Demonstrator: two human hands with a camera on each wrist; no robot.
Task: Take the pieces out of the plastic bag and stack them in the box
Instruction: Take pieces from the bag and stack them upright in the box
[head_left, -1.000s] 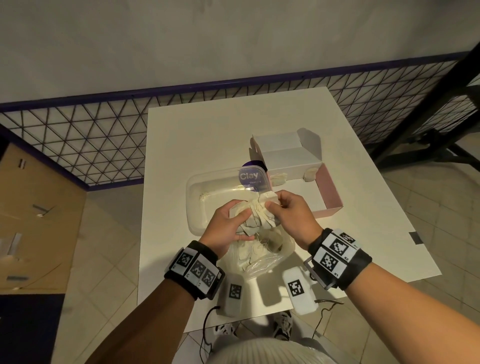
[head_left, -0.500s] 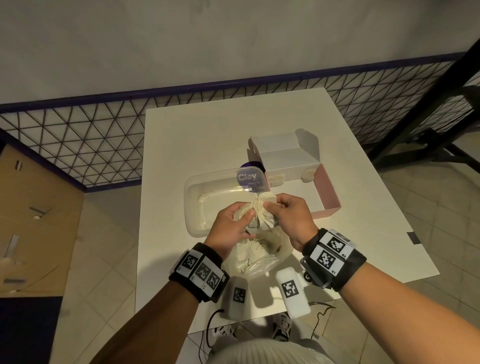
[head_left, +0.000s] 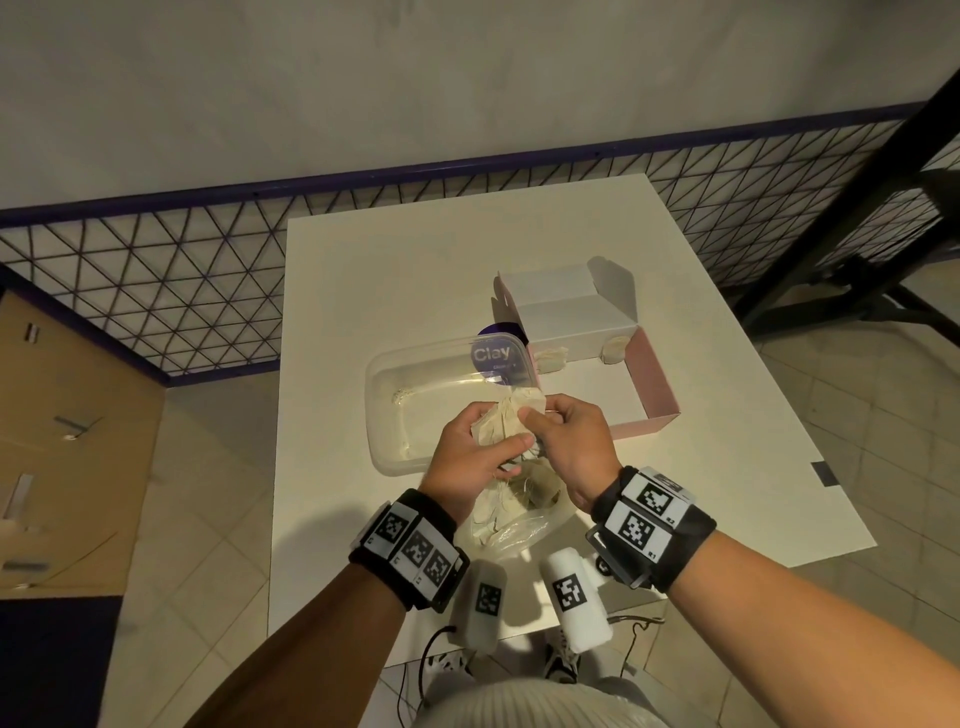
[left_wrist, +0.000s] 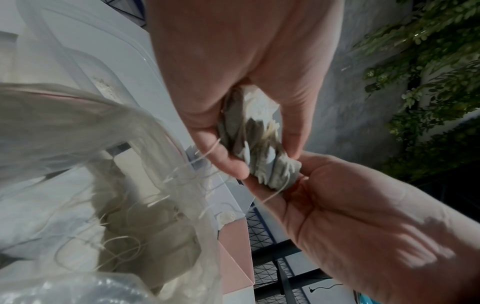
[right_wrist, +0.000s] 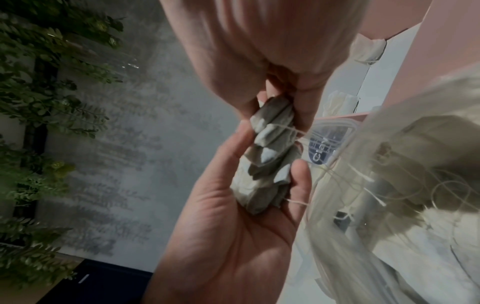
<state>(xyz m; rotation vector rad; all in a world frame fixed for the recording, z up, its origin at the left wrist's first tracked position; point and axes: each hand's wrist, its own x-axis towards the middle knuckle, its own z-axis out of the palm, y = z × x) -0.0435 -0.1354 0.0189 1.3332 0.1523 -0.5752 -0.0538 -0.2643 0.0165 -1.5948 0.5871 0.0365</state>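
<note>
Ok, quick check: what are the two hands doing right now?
Left hand: closed on the bundle of pieces.
Right hand: also closed on the bundle of pieces, pinching it above the plastic bag.

Both forearms reach forward, left grip (head_left: 477, 451) and right grip (head_left: 570, 441) meeting fingertip-to-fingertip (apparently pinching, fingers curled).

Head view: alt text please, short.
Both hands, left and right, hold a bundle of pale pieces above an open plastic bag at the near edge of a white table. Behind them are a clear tub and an open pink box with two pieces inside.
</note>
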